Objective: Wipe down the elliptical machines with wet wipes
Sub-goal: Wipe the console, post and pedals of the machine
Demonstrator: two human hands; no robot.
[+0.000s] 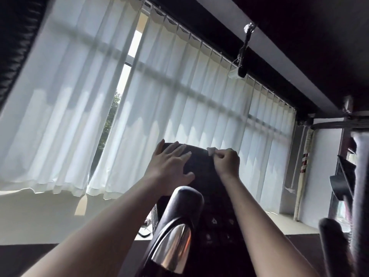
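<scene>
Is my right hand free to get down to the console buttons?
Probably yes: the right hand, pinching the wipe at the console top, has bare panel below it down to the buttons; the handlebar stands left of them.

Body only. Two forearms and two hands are recorded, all uncovered. The left forearm [99, 226], at 7 o'clock from frame centre, is seen bare from the frame edge to the wrist. The right forearm [249, 216], at 5 o'clock, is seen likewise. On the left hand [171, 166] short nails with pale tips are noted. The right hand [227, 161], at 4 o'clock, is viewed knuckle-side; its nails cannot be resolved.
</scene>
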